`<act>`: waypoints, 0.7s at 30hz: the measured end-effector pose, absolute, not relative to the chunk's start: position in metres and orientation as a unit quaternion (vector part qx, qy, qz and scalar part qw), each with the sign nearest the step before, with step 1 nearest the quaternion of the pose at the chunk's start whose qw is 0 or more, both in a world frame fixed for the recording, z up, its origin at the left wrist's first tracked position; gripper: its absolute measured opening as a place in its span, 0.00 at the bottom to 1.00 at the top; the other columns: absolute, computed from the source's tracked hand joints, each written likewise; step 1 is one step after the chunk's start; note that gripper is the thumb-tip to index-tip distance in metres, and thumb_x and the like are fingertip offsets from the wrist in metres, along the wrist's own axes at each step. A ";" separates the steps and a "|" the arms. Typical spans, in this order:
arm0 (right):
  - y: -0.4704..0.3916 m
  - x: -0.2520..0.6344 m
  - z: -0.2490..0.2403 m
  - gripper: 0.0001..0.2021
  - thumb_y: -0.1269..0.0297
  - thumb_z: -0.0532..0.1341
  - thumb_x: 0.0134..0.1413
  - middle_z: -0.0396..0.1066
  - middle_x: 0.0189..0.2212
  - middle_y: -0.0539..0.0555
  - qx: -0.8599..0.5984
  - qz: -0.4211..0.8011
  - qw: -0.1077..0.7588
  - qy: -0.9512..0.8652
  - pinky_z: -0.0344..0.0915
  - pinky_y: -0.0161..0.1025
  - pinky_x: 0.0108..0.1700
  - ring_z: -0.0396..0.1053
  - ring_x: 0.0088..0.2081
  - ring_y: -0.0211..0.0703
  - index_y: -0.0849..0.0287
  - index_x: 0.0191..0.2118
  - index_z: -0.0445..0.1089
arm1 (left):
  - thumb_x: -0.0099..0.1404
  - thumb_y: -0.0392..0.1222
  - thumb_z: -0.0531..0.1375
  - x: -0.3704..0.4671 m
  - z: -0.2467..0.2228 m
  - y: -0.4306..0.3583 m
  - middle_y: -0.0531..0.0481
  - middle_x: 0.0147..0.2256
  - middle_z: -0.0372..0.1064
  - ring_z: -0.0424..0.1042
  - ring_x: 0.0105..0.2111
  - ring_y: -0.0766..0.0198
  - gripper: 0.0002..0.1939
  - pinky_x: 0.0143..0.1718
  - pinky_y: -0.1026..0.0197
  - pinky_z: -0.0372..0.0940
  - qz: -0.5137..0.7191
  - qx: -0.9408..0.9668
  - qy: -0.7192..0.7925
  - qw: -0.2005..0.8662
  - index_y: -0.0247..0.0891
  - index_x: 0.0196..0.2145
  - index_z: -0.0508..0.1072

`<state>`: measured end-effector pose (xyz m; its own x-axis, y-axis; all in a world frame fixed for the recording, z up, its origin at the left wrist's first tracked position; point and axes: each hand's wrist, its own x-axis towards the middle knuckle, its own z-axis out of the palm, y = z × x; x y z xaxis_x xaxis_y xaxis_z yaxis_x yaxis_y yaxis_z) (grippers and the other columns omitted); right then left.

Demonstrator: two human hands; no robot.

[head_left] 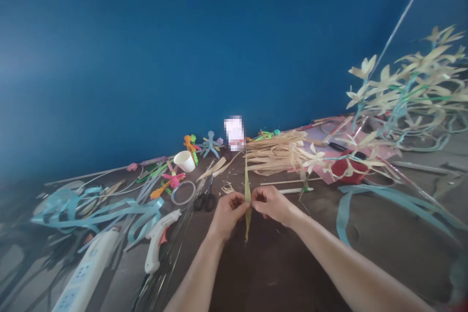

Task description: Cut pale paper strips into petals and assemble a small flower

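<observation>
A narrow yellow-green leaf strip (pixel 247 186) stands lengthwise between my hands, its pointed lower end hanging below the fingers. My left hand (pixel 231 210) pinches its left edge between thumb and fingers. From the right side, my right hand (pixel 272 203) holds the same strip, with thumb and index finger pressed together at its edge. The fingertips of both hands almost meet at the strip's middle. Black-handled scissors (pixel 205 200) lie just left of my left hand. Beyond my right hand is a bundle of dry, straw-coloured strips (pixel 278 153).
On the left are a white glue gun (pixel 157 241), a power strip (pixel 86 273), light-blue ribbon (pixel 124 212), a roll of tape (pixel 184 192) and a paper cup (pixel 185 161). Pale flowers (pixel 409 83) and blue ribbon (pixel 395 197) occupy the right. A blue wall (pixel 204 48) stands behind.
</observation>
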<state>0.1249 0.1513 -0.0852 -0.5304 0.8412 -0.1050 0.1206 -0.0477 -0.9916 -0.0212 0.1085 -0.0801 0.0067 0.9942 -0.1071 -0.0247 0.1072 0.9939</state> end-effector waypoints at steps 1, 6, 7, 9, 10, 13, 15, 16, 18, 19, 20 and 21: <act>0.151 0.125 -0.086 0.02 0.69 0.54 0.39 0.56 0.13 0.42 -0.384 0.613 0.291 -0.626 0.50 0.25 0.13 0.56 0.13 0.27 0.62 0.22 0.62 | 0.49 0.40 0.60 -0.021 -0.081 0.108 0.56 0.19 0.59 0.55 0.17 0.74 0.08 0.18 0.70 0.50 0.474 0.466 0.517 0.538 0.33 0.25 0.67; 0.150 0.125 -0.091 0.02 0.69 0.54 0.39 0.56 0.12 0.43 -0.387 0.586 0.276 -0.656 0.50 0.25 0.14 0.56 0.13 0.29 0.61 0.22 0.61 | 0.48 0.37 0.60 -0.021 -0.086 0.108 0.56 0.19 0.59 0.56 0.18 0.74 0.06 0.19 0.70 0.52 0.480 0.468 0.514 0.534 0.33 0.24 0.67; 0.150 0.125 -0.091 0.02 0.69 0.54 0.39 0.56 0.12 0.43 -0.391 0.572 0.278 -0.665 0.49 0.25 0.14 0.56 0.13 0.29 0.61 0.21 0.61 | 0.48 0.36 0.60 -0.021 -0.086 0.108 0.56 0.19 0.59 0.56 0.18 0.74 0.05 0.19 0.70 0.52 0.481 0.469 0.515 0.532 0.33 0.24 0.67; 0.149 0.125 -0.092 0.03 0.69 0.55 0.39 0.56 0.13 0.44 -0.398 0.551 0.288 -0.675 0.50 0.26 0.15 0.56 0.14 0.29 0.61 0.21 0.61 | 0.47 0.36 0.60 -0.020 -0.085 0.108 0.55 0.19 0.61 0.57 0.19 0.73 0.05 0.20 0.70 0.53 0.480 0.472 0.515 0.530 0.32 0.24 0.68; 0.149 0.124 -0.092 0.03 0.68 0.55 0.40 0.56 0.13 0.44 -0.400 0.547 0.292 -0.675 0.50 0.26 0.15 0.56 0.14 0.29 0.61 0.21 0.60 | 0.47 0.36 0.60 -0.020 -0.084 0.108 0.54 0.19 0.61 0.58 0.19 0.73 0.05 0.20 0.70 0.53 0.480 0.472 0.515 0.531 0.32 0.24 0.68; 0.148 0.124 -0.091 0.03 0.67 0.54 0.41 0.56 0.14 0.44 -0.397 0.565 0.283 -0.666 0.51 0.27 0.15 0.56 0.14 0.30 0.61 0.22 0.60 | 0.47 0.37 0.60 -0.019 -0.084 0.107 0.54 0.19 0.62 0.59 0.19 0.72 0.05 0.20 0.69 0.54 0.487 0.468 0.512 0.532 0.33 0.24 0.69; 0.148 0.125 -0.089 0.03 0.67 0.54 0.41 0.57 0.14 0.45 -0.392 0.572 0.273 -0.667 0.52 0.27 0.15 0.57 0.14 0.30 0.60 0.23 0.60 | 0.47 0.37 0.60 -0.018 -0.085 0.107 0.54 0.20 0.63 0.60 0.19 0.71 0.05 0.21 0.69 0.55 0.495 0.466 0.514 0.523 0.33 0.24 0.68; 0.147 0.125 -0.088 0.03 0.67 0.54 0.41 0.58 0.15 0.45 -0.391 0.567 0.272 -0.672 0.52 0.27 0.16 0.57 0.14 0.30 0.61 0.23 0.60 | 0.47 0.37 0.60 -0.017 -0.085 0.106 0.54 0.20 0.63 0.61 0.20 0.71 0.05 0.22 0.68 0.55 0.498 0.468 0.517 0.515 0.33 0.24 0.68; 0.146 0.125 -0.086 0.03 0.67 0.54 0.41 0.58 0.14 0.45 -0.395 0.538 0.279 -0.690 0.52 0.28 0.17 0.57 0.15 0.31 0.61 0.22 0.61 | 0.47 0.37 0.59 -0.017 -0.087 0.106 0.53 0.21 0.64 0.61 0.21 0.70 0.04 0.23 0.68 0.56 0.503 0.478 0.525 0.493 0.34 0.23 0.68; 0.146 0.126 -0.085 0.03 0.68 0.54 0.41 0.58 0.14 0.45 -0.399 0.519 0.283 -0.701 0.52 0.28 0.18 0.57 0.16 0.31 0.61 0.22 0.61 | 0.47 0.37 0.59 -0.017 -0.087 0.106 0.53 0.21 0.64 0.61 0.21 0.70 0.04 0.23 0.68 0.56 0.504 0.485 0.528 0.482 0.34 0.23 0.68; 0.146 0.126 -0.084 0.04 0.68 0.54 0.41 0.58 0.14 0.45 -0.402 0.500 0.286 -0.711 0.52 0.28 0.19 0.56 0.16 0.31 0.61 0.22 0.61 | 0.47 0.36 0.59 -0.017 -0.088 0.106 0.53 0.21 0.64 0.61 0.21 0.70 0.04 0.24 0.68 0.56 0.504 0.492 0.531 0.472 0.34 0.23 0.68; 0.146 0.126 -0.083 0.04 0.68 0.54 0.41 0.59 0.14 0.46 -0.406 0.482 0.288 -0.721 0.52 0.28 0.20 0.56 0.17 0.31 0.61 0.21 0.61 | 0.47 0.36 0.59 -0.017 -0.088 0.106 0.53 0.21 0.64 0.61 0.21 0.70 0.03 0.24 0.68 0.55 0.501 0.499 0.534 0.464 0.34 0.22 0.68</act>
<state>0.1262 0.1457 -0.0827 -0.5048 0.8629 0.0252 0.3077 0.2071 -0.9287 -0.0167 0.1065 -0.0881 -0.0721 0.9974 0.0053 0.0676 -0.0004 0.9977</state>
